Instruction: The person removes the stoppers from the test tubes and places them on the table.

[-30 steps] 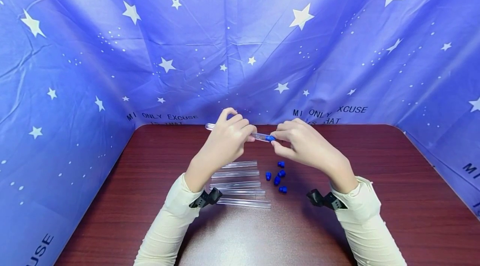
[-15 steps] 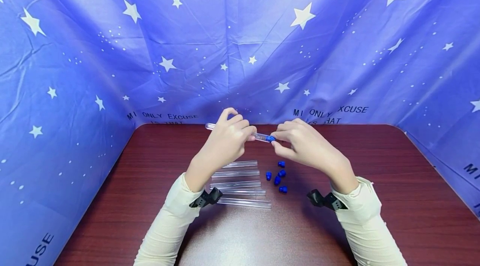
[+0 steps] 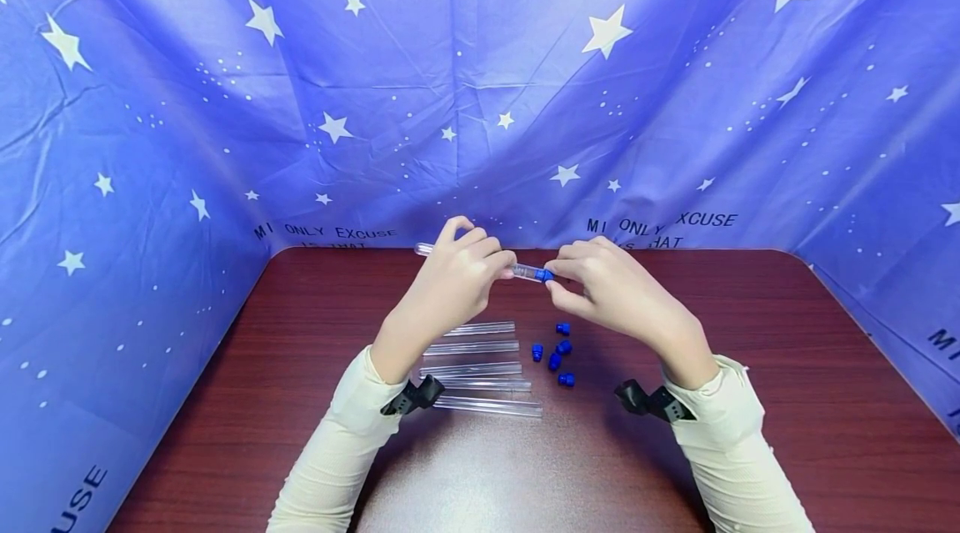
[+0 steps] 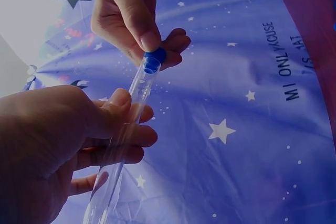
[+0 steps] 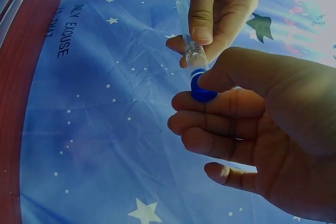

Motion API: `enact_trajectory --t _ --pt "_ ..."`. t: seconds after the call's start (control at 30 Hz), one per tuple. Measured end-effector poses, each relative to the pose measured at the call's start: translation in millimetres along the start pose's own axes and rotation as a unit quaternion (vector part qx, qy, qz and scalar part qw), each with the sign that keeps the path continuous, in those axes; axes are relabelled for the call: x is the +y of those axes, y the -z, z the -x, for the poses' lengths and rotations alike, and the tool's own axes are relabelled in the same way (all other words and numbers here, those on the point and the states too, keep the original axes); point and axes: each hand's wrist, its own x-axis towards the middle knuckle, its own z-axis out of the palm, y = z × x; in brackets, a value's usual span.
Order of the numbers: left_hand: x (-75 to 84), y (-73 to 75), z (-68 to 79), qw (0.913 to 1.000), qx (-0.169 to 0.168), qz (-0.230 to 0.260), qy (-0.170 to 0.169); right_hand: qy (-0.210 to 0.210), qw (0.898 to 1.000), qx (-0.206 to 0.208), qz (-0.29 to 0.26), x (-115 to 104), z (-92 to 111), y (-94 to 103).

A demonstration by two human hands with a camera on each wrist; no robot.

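Observation:
My left hand [image 3: 465, 270] pinches a clear test tube [image 4: 137, 98] between thumb and fingers, held above the far part of the table. Its rounded end points left and its mouth right. At the mouth, my right hand [image 3: 600, 283] pinches a blue stopper [image 5: 203, 90] with thumb and forefinger. The stopper's ridged lower part sits inside the tube's mouth, and its wider head stays outside. In the right wrist view the other fingers of the right hand spread below the stopper.
Several clear test tubes [image 3: 480, 347] lie side by side on the dark red table [image 3: 787, 333], partly hidden by the left arm. Several loose blue stoppers [image 3: 554, 361] lie just right of their ends. A blue star-patterned cloth [image 3: 450, 82] hangs behind and at both sides.
Both hands, with the tube and stopper between them, have shifted very slightly to the right. The tubes and stoppers on the table have not moved.

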Motion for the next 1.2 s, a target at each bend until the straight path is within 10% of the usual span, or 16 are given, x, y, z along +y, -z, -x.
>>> enact_trajectory --t 1.2 --pt "1.7 -1.1 -0.3 1.0000 0.001 0.004 0.008 -0.023 0.999 -0.023 -0.042 0.2 -0.2 2.9"
